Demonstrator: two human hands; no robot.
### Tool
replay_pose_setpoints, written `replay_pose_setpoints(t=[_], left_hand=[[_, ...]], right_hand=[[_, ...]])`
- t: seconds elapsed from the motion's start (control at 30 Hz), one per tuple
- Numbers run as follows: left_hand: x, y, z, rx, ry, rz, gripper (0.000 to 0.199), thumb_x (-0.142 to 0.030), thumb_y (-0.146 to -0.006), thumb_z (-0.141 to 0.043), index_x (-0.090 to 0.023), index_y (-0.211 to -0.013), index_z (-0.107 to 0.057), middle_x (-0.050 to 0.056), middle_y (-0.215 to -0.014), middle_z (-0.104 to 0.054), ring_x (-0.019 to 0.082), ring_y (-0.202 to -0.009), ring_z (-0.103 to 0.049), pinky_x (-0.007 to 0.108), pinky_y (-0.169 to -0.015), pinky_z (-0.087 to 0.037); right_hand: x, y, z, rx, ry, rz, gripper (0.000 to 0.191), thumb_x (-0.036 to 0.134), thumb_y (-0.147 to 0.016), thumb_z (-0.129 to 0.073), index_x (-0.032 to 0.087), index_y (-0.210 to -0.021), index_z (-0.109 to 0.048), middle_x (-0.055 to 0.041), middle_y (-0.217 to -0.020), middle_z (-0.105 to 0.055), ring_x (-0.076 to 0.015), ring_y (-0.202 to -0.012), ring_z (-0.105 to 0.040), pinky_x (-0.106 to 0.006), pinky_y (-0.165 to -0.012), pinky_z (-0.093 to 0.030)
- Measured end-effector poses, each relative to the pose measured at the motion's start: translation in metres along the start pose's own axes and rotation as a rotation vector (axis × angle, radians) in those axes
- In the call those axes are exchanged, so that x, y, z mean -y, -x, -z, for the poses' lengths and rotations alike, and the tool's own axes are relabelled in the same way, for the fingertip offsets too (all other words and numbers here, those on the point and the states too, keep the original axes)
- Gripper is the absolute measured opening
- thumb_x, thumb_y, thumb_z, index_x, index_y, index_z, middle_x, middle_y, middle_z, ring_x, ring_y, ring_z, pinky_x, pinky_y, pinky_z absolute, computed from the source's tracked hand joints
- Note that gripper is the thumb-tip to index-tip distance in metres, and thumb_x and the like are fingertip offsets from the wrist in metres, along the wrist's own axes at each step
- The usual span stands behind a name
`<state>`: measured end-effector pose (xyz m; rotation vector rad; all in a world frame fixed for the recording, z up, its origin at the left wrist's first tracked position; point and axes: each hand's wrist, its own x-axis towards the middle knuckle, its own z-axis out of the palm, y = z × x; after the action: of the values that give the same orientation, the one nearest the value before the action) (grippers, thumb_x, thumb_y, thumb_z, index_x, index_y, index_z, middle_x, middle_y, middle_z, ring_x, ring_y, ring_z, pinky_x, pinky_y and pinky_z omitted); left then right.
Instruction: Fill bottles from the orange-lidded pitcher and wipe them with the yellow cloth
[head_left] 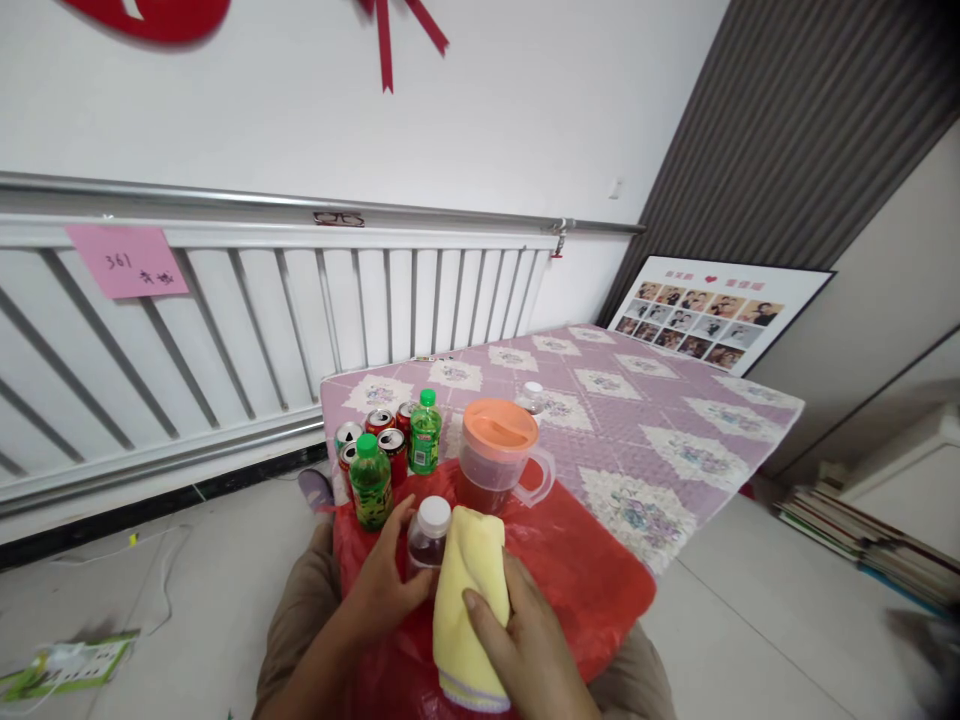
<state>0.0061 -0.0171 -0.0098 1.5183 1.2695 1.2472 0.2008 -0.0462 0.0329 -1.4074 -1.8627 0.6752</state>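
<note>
Right now, through the head camera, I have the left hand (386,580) curved around a white-capped bottle (428,548) of dark liquid, its index finger along the left side and its thumb low across the front. How firmly it presses, I cannot tell. My right hand (529,640) is closed on a folded yellow cloth (469,600), with the thumb lying on top and the fingers partly hidden along its right edge. The cloth stands just right of the bottle and overlaps its edge from where I look; whether the two touch is unclear.

Both hands are over a crumpled red plastic sheet (585,560), spread on the near end of a surface with a lilac, flower-patterned cover (637,445). Just beyond the bottle I see a clear pitcher (484,470) with an orange lid and its handle to the right, part-filled with brownish liquid. To the left, a green-capped bottle (371,490) stands in front of a cluster of opened cans (391,455), and a second green bottle (425,440) is upright just to their right. Behind the pitcher I make out a clear bottle (533,400), also white-capped. Past the cover's far edge runs a white radiator (409,300).
</note>
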Motion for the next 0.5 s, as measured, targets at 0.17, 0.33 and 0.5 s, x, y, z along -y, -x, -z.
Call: replay_pose_setpoints(t=[0.17, 0.33, 0.5], left_hand=[[-0.005, -0.006, 0.015, 0.202, 0.121, 0.067, 0.078, -0.011, -0.071, -0.065, -0.023, -0.142, -0.034, 0.011, -0.144, -0.049, 0.027, -0.130, -0.049, 0.043, -0.109, -0.042], [-0.001, 0.002, -0.004, -0.003, -0.015, 0.022, 0.067, -0.010, -0.068, -0.065, -0.019, -0.131, -0.043, 0.011, -0.133, -0.057, 0.027, -0.121, -0.056, 0.044, -0.107, -0.041], [0.005, 0.012, -0.023, -0.226, -0.146, -0.042, 0.066, -0.015, -0.068, -0.067, -0.018, -0.130, -0.044, 0.013, -0.130, -0.055, 0.029, -0.122, -0.053, 0.046, -0.105, -0.041]], right_hand=[[0.000, -0.002, -0.001, -0.018, -0.013, -0.010, 0.042, 0.035, -0.087, -0.051, 0.017, -0.125, -0.055, -0.0132, -0.118, -0.065, -0.0272, -0.109, -0.063, -0.040, -0.092, -0.051], [-0.003, -0.003, 0.000, -0.012, -0.025, -0.021, 0.043, 0.036, -0.090, -0.050, 0.018, -0.129, -0.051, -0.0134, -0.125, -0.062, -0.0264, -0.115, -0.059, -0.040, -0.096, -0.049], [-0.004, -0.005, 0.003, 0.004, -0.013, -0.033, 0.043, 0.036, -0.090, -0.049, 0.017, -0.128, -0.051, -0.0136, -0.126, -0.062, -0.0273, -0.115, -0.059, -0.042, -0.097, -0.048]])
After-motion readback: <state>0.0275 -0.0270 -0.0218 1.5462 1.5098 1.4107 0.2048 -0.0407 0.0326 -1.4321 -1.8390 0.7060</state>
